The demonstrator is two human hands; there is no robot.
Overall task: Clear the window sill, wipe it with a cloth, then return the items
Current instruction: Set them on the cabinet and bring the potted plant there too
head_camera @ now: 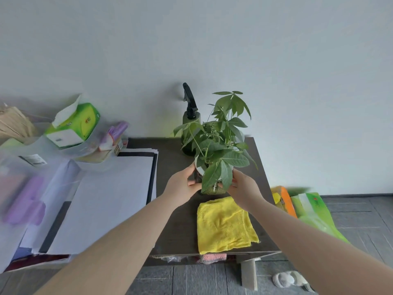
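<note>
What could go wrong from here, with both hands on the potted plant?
1. The left hand and right hand hold only the lower part of the potted plant; its tall foliage could tip it if the grip slips.
2. Its leaves overlap the spray bottle just behind, so moving the plant may knock the bottle over.
3. The yellow cloth lies right in front and could snag the pot.

Soft, even daylight fills the scene, bright without glare, and the spray bottle (190, 122) throws only a faint shadow on the far wall (212, 50). The left side smears into heavy blur, and wide-angle distortion bends the edges and nearest forearms.
</note>
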